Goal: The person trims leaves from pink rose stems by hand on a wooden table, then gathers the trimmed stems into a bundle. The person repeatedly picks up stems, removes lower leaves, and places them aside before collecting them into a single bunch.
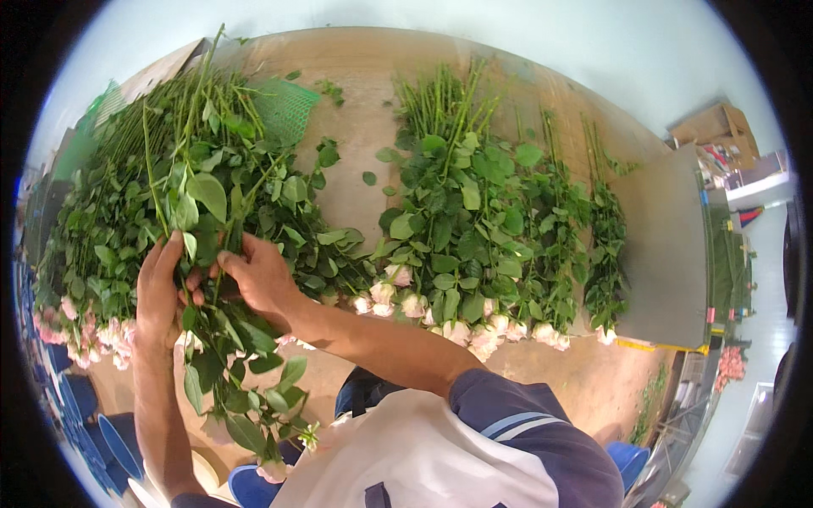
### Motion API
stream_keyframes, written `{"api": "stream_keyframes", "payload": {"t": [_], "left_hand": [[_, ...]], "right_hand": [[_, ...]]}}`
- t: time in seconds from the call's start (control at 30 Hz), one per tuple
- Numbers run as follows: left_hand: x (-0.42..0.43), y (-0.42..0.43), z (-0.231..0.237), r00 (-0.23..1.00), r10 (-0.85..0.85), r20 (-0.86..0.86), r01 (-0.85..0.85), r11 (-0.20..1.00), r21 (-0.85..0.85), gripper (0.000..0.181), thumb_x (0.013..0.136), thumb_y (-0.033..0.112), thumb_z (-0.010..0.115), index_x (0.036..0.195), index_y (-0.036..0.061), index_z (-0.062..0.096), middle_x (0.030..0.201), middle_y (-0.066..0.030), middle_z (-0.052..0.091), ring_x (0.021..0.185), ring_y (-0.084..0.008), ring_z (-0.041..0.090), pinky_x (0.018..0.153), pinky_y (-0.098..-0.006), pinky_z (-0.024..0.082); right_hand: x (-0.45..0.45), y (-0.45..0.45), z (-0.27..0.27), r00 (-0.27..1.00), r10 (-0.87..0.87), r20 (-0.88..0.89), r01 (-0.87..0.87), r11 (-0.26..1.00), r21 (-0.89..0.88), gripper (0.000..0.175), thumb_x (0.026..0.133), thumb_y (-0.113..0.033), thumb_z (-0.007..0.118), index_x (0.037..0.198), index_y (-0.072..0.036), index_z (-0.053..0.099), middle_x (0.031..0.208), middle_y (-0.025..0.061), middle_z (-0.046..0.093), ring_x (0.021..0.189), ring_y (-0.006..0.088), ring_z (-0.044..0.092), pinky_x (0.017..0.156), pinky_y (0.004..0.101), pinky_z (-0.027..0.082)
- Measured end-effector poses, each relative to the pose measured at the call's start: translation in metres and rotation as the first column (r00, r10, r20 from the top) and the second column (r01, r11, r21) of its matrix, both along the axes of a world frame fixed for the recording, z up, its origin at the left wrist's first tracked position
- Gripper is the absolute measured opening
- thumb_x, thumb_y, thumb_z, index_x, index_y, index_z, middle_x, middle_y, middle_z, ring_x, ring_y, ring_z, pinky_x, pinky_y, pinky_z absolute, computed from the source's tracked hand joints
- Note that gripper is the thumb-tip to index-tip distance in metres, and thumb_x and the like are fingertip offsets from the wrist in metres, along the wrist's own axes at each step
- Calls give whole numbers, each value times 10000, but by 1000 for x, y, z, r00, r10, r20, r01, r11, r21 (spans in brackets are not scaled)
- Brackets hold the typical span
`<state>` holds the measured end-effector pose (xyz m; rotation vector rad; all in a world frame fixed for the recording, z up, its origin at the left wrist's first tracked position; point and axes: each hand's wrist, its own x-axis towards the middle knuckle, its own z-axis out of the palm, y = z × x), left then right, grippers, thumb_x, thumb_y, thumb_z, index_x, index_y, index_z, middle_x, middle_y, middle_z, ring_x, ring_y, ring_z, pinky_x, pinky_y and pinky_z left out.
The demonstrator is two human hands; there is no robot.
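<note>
Between my two hands hang leafy rose stems (236, 336), their pale pink blooms low near my apron and their cut ends pointing away over the table. My left hand (159, 286) grips a stem on the left side. My right hand (260, 270) has thumb and fingers closed on a stem among the leaves; some fingertips are hidden by foliage. Behind my hands lies a large heap of roses (101, 209), with pale pink heads (95, 336) along the near edge. Further right, loose bunches of roses (451, 209) lie side by side, heads towards me.
The wooden table (352, 178) holds scattered leaves and green plastic mesh (289, 111). A grey panel (664, 247) bounds its right end, with a cardboard box (718, 133) beyond. Blue buckets (120, 444) stand on the floor at left, and another blue container (627, 463) at right.
</note>
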<state>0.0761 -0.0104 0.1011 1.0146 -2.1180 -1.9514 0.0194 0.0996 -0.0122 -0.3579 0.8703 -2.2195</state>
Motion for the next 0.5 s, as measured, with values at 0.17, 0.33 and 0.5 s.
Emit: {"api": "stream_keyframes", "payload": {"t": [0.17,0.33,0.5], "left_hand": [[23,-23,-6,981,-7,194,1,999,33,248,1014,285,490,1069,52,554,785,-7,530,510,-78,442,402,-217,407],[68,-40,5,958,-19,285,17,1000,10,227,1005,282,504,1037,60,536,739,3,507,483,-79,420,363,-237,391],[69,-34,-3,979,56,197,-50,998,-37,392,994,287,531,1235,-19,486,775,-30,537,500,-91,446,375,-253,410]], "right_hand": [[56,15,-9,988,117,103,-152,870,469,224,975,-111,524,1177,-14,520,905,64,636,830,147,593,767,299,493],[99,2,-24,994,53,-92,-17,934,358,277,971,-66,508,1234,14,481,1053,86,603,908,127,573,841,294,478],[73,-13,-22,982,84,-170,-31,956,292,223,948,-53,512,1160,11,539,849,50,597,786,119,547,708,283,458]]}}
